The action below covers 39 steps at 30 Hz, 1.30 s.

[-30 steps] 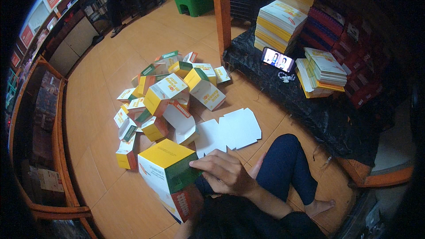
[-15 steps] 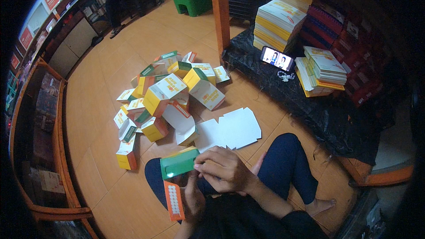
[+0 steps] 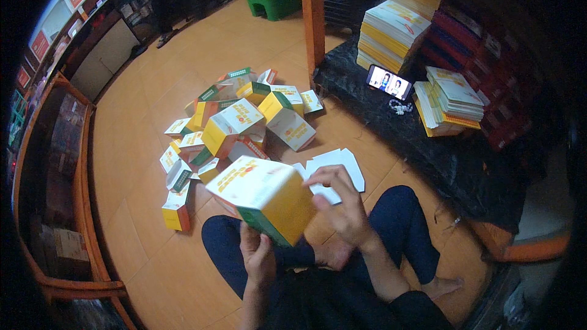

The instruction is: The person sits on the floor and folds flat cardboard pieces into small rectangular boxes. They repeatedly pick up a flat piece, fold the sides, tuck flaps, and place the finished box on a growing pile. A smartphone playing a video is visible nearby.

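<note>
The left hand (image 3: 258,256) holds a white, yellow and green box (image 3: 251,184) from below, its thumb up against the green side. The box is tilted in the air above the person's lap, its lettered white face upward and a yellow side turned toward the right hand (image 3: 343,205). That right hand is blurred, its fingers half bent and spread apart with nothing held between them; whether a fingertip touches the box's edge I cannot tell. Below the hands, the person's dark trousers (image 3: 400,223) show bent knees to either side, with a bare foot (image 3: 333,254) between them. Just beyond the box, a flat white card (image 3: 339,166) lies on the tiled floor (image 3: 134,153), partly hidden by the box and the right hand. Farther off, a loose heap of similar boxes (image 3: 232,121) sits on the floor, some on their sides. To the right, a low bench (image 3: 367,107) with a dark cover carries a lit phone (image 3: 389,82), a string of beads (image 3: 400,107) near it, and two stacks of flat cartons (image 3: 394,32), one tall and one short
</note>
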Available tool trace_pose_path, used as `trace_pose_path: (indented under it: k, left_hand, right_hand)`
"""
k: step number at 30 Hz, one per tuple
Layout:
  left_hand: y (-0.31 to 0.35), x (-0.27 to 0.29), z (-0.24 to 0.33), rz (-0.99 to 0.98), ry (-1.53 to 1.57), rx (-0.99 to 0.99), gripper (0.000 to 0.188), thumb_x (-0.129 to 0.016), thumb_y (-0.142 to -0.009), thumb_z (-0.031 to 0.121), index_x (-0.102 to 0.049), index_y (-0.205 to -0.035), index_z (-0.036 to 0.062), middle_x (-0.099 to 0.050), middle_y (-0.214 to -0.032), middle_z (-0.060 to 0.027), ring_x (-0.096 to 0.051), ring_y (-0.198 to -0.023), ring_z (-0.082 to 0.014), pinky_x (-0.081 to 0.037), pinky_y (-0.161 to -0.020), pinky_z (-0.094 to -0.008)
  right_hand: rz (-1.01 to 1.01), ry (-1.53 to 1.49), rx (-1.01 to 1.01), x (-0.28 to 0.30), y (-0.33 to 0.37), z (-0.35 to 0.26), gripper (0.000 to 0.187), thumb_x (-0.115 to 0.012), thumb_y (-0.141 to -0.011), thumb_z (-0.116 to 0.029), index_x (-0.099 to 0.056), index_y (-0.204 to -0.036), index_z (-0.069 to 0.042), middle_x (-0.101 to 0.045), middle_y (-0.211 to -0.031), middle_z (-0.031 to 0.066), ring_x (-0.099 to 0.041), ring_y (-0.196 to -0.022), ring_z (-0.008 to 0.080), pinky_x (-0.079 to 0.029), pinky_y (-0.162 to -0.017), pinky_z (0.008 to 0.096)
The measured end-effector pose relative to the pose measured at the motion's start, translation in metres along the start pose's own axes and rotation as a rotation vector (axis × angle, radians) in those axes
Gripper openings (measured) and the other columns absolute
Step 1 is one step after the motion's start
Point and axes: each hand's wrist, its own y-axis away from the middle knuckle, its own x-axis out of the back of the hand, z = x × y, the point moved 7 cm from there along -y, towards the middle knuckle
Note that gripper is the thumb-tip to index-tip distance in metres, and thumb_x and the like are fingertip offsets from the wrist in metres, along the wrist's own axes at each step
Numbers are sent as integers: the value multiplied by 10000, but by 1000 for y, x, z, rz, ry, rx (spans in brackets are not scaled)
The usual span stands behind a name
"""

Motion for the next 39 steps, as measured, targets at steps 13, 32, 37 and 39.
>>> trace_pose_path:
  k: [13, 32, 37, 39]
  left_hand:
    - [1, -3, -14, -451, -920, -14, 625, -628, -848, 58, -448, -1447, 55, -482, -1457, -152, -410, -1377, -333, -290, -1158, -496]
    - [-45, 19, -10, 368, -145, -55, 278, -645, -970, 57, -616, -1233, -25, -712, -1047, -100, -671, -941, -160, -539, -845, -294]
    - [-31, -20, -35, 151, -204, 188, 538, -609, -990, 87, -369, -1459, -21, -649, -1245, -154, -678, -1036, -223, -535, -926, -353]
    - [-24, -45, -37, -184, -421, 113, 513, -631, -974, 74, -415, -1429, -25, -662, -1223, -149, -683, -1011, -227, -542, -897, -362]
  right_hand:
    - [-66, -384, -380, -16, 11, 71, 289, -606, -1028, -218, -627, -1229, -11, -656, -1116, 64, -606, -1051, 116, -478, -935, 277]
    - [-183, -113, -381, -38, 58, 59, 329, -626, -997, -173, -596, -1284, -15, -730, -896, 143, -717, -775, 188, -536, -701, 335]
    - [174, -197, -426, 3, 51, 67, 236, -597, -1022, -165, -669, -1079, 53, -711, -891, 70, -623, -790, 70, -504, -711, 243]
    - [292, -235, -352, 16, 43, 62, 231, -596, -1023, -161, -666, -1073, 53, -710, -904, 65, -631, -806, 74, -502, -717, 240]
